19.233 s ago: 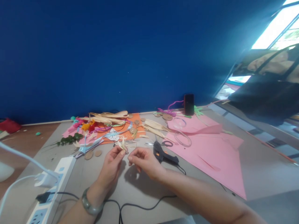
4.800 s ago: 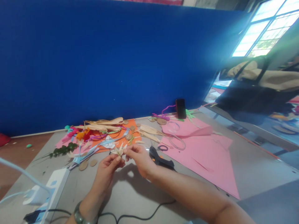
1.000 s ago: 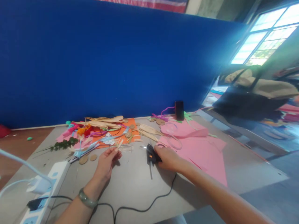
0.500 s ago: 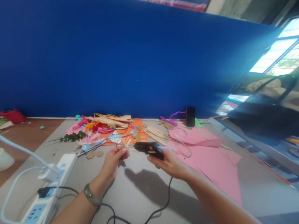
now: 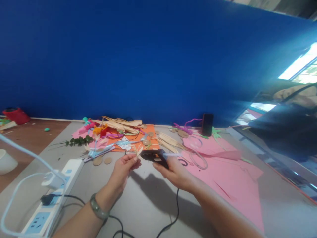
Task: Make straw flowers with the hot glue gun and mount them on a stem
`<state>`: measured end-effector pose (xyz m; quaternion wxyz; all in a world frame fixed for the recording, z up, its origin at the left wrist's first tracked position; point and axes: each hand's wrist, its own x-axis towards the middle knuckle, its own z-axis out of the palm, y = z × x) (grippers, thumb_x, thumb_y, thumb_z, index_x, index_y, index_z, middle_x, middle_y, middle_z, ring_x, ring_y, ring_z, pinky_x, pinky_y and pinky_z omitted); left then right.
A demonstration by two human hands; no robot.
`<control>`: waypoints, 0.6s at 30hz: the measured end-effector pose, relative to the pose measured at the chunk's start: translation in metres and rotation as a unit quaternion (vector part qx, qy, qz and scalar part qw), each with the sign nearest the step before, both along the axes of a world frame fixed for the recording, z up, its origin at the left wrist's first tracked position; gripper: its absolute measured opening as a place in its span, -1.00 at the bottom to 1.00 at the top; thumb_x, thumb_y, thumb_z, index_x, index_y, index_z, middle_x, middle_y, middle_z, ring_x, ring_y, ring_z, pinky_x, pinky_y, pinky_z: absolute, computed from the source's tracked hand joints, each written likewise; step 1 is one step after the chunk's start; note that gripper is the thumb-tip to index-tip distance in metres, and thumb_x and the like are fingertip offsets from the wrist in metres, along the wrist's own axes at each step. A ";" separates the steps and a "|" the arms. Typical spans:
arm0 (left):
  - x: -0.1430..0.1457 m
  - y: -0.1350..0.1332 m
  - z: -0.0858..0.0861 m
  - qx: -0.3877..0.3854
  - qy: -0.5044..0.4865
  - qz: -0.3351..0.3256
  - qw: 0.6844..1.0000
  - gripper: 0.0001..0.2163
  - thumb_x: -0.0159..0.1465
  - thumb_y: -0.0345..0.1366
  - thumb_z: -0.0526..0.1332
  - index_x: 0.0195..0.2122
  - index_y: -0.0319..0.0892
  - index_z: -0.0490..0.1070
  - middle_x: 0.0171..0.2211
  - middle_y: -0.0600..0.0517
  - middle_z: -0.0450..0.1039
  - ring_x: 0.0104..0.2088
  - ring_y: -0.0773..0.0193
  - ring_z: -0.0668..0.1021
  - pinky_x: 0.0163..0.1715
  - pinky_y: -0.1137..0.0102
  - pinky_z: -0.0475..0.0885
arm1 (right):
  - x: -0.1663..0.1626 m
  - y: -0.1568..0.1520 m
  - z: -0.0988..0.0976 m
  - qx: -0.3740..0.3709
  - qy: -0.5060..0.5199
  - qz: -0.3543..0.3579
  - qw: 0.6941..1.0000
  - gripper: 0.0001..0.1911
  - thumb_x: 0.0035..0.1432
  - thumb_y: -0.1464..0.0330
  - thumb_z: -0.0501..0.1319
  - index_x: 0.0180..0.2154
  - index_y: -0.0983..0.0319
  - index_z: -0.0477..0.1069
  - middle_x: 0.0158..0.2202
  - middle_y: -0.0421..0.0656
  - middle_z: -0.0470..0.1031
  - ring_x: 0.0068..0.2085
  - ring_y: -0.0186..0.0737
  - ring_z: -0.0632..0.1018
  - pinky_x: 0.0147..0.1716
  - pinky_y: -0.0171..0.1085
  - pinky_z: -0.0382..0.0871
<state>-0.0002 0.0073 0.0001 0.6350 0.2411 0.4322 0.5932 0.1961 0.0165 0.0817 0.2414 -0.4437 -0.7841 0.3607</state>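
My right hand point(image 5: 174, 170) is wrapped round a black hot glue gun point(image 5: 154, 156), with a pale glue stick point(image 5: 173, 154) poking out of its back. The gun's nozzle points left, close to or touching a small pale straw-coloured piece with thin leaf-like strips point(image 5: 139, 152). My left hand point(image 5: 126, 165) pinches that piece between thumb and fingertips; its lower part is hidden by the fingers. Both hands are held above the grey table point(image 5: 146, 205), and the gun's black cord point(image 5: 177, 208) runs down toward me.
A white power strip point(image 5: 55, 195) with plugs and cables lies at left. Behind my hands are dried pale strips point(image 5: 123, 125), an orange sheet point(image 5: 151, 132), wooden discs point(image 5: 97, 161) and green leaves point(image 5: 79, 140). Pink paper point(image 5: 230, 175) covers the right; a black phone-like object point(image 5: 207, 124) stands behind it.
The glue gun has moved slightly left and turned more level, its nozzle now nearer the pale piece. My left hand keeps its pinch. The camera view has shifted a little.
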 end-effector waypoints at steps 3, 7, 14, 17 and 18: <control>0.001 -0.001 0.003 0.002 0.006 0.002 1.000 -0.71 -0.09 -0.23 0.46 -0.38 -0.27 0.51 -0.49 -0.05 0.58 -0.48 0.26 0.59 -0.35 0.39 0.45 | 0.000 -0.001 -0.001 -0.006 0.006 0.001 1.000 -0.69 0.21 0.16 0.09 -0.32 0.25 0.44 -0.56 -0.24 0.28 -0.53 -0.34 0.24 -0.55 -0.36 0.11; 0.002 -0.002 0.006 0.008 0.004 -0.005 1.000 -0.71 -0.09 -0.23 0.46 -0.39 -0.26 0.51 -0.49 -0.04 0.58 -0.48 0.27 0.58 -0.36 0.40 0.44 | -0.002 -0.001 0.002 -0.003 -0.010 0.009 1.000 -0.70 0.20 0.18 0.10 -0.32 0.26 0.46 -0.55 -0.22 0.31 -0.52 -0.33 0.25 -0.53 -0.35 0.13; 0.000 -0.002 0.003 0.016 0.006 -0.015 1.000 -0.73 -0.06 -0.24 0.45 -0.38 -0.27 0.52 -0.49 -0.04 0.57 -0.49 0.30 0.57 -0.37 0.41 0.43 | -0.003 0.000 0.006 0.015 -0.024 0.024 0.999 -0.71 0.23 0.21 0.06 -0.20 0.25 0.44 -0.44 -0.20 0.40 -0.44 -0.28 0.33 -0.43 -0.34 0.21; 0.000 -0.001 0.001 0.018 0.007 -0.015 1.000 -0.74 -0.03 -0.24 0.43 -0.36 -0.27 0.52 -0.49 -0.04 0.57 -0.49 0.30 0.57 -0.37 0.41 0.43 | -0.003 -0.001 0.007 0.015 -0.031 0.025 0.999 -0.71 0.24 0.21 0.06 -0.23 0.26 0.44 -0.46 -0.20 0.38 -0.45 -0.30 0.31 -0.44 -0.33 0.20; 0.000 -0.001 0.001 0.018 0.007 -0.015 1.000 -0.74 -0.03 -0.24 0.43 -0.35 -0.26 0.52 -0.49 -0.04 0.57 -0.48 0.30 0.57 -0.36 0.41 0.43 | -0.003 -0.001 0.008 0.017 -0.028 0.025 0.999 -0.72 0.24 0.21 0.07 -0.23 0.26 0.44 -0.45 -0.20 0.38 -0.45 -0.29 0.31 -0.44 -0.33 0.20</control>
